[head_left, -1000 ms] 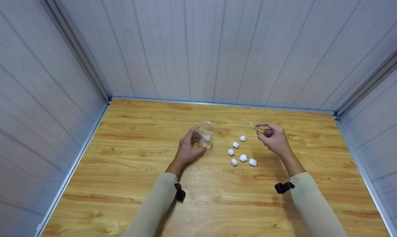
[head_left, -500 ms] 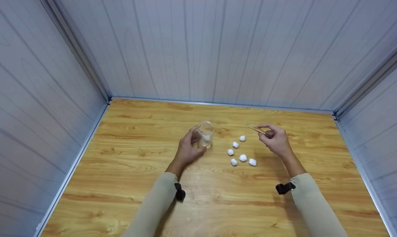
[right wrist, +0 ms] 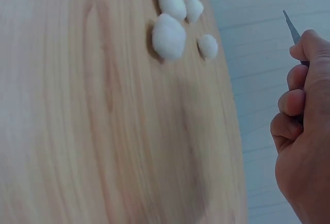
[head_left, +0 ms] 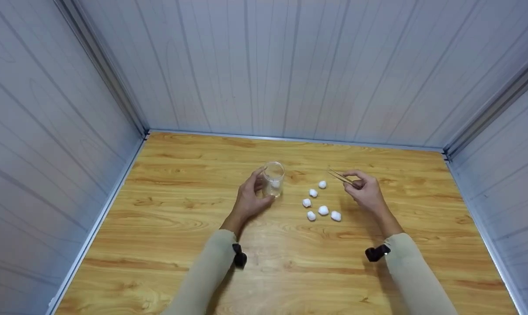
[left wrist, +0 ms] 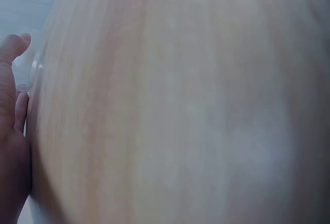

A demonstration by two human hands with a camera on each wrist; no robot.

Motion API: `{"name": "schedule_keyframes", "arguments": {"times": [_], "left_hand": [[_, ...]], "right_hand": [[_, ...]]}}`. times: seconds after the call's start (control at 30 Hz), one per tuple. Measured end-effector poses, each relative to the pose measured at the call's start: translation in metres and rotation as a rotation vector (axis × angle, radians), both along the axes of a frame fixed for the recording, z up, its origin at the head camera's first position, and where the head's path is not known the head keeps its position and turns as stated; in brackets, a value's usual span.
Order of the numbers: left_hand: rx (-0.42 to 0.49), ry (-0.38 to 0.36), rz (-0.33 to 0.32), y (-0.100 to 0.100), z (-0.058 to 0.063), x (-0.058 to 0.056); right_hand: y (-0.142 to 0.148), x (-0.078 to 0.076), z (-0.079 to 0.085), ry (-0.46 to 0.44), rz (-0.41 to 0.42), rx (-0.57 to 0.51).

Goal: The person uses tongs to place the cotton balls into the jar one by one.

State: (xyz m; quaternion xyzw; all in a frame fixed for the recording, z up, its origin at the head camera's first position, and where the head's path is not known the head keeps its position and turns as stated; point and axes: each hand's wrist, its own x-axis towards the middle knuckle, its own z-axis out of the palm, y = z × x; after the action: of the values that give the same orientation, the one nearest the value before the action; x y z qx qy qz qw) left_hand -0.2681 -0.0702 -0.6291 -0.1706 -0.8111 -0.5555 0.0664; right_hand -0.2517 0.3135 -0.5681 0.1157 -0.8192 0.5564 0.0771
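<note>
A clear glass cup stands upright on the table, with one white cotton ball showing inside it. My left hand holds the cup from its left side, fingers behind and thumb in front. Between the fingers and thumb of my right hand are slim metal tweezers, tips pointing up and left with nothing between them. Several cotton balls lie loose between the two hands. In the right wrist view, the tweezers stick out past the curled fingers, and a cotton ball lies off to the left.
The wood-grain table is bounded by pale panels, with a back wall and a side wall at left and right. A small black camera sits on the right cuff, another on the left.
My right hand has come down slightly toward the front with the tweezers, whose arms now look closer together. The left hand, cup and cotton balls stay where they were.
</note>
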Motion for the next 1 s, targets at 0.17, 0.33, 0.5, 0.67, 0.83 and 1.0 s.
{"name": "schedule_keyframes", "arguments": {"times": [0.17, 0.33, 0.5, 0.67, 0.83, 1.0], "left_hand": [[0.003, 0.0, 0.002, 0.0, 0.0, 0.0], [0.014, 0.009, 0.001, -0.001, -0.004, -0.002], [0.003, 0.006, 0.008, -0.001, 0.0, 0.0], [-0.004, -0.006, 0.007, 0.0, 0.001, 0.001], [-0.011, 0.012, 0.007, -0.001, 0.001, 0.001], [-0.004, 0.016, 0.009, 0.0, 0.001, 0.001]], "right_hand": [[-0.001, -0.001, -0.007, -0.034, -0.008, 0.014], [-0.001, -0.003, -0.013, -0.058, -0.017, 0.023], [0.0, -0.002, -0.016, -0.064, -0.009, 0.051], [0.002, 0.0, -0.017, -0.096, -0.004, 0.087], [0.005, 0.001, -0.02, -0.107, 0.002, 0.137], [0.006, 0.002, -0.021, -0.15, 0.009, 0.157]]}}
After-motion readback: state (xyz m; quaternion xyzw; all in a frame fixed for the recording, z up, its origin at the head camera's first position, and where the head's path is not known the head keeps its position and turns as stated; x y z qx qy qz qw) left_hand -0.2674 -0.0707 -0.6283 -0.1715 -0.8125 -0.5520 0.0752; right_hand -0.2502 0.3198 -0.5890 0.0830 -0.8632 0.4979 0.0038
